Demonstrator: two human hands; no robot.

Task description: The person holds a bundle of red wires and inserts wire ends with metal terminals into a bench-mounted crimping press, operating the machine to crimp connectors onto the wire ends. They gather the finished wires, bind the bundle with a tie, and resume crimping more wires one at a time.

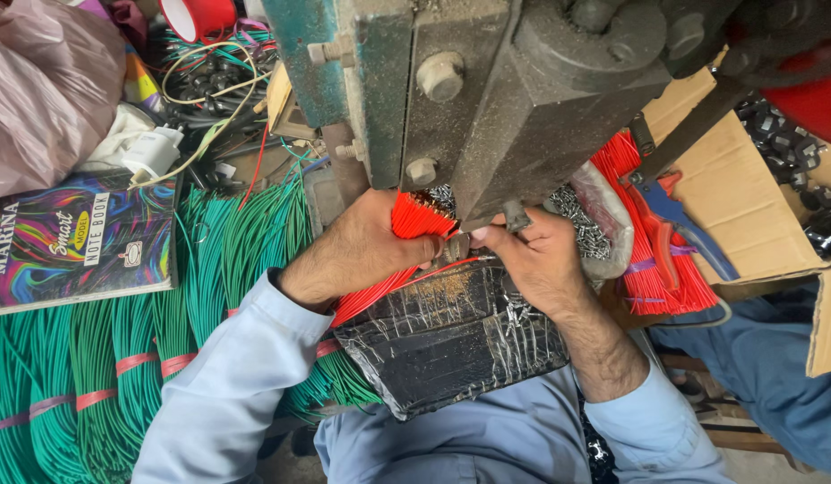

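Note:
My left hand (366,251) grips a bundle of short red wires (413,220) just under a heavy dark metal press (505,90). My right hand (536,260) pinches a single red wire (451,266) near its end, right below the press's tool. Both hands hover over a black block wrapped in shiny tape (451,336) dusted with metal bits. Light blue sleeves cover both forearms.
Bundles of green wires (120,376) tied with pink bands lie at left under a colourful notebook (79,240). More red wires (648,260), blue-handled pliers (680,220), a bag of small metal parts (590,224) and a cardboard box (747,197) sit at right.

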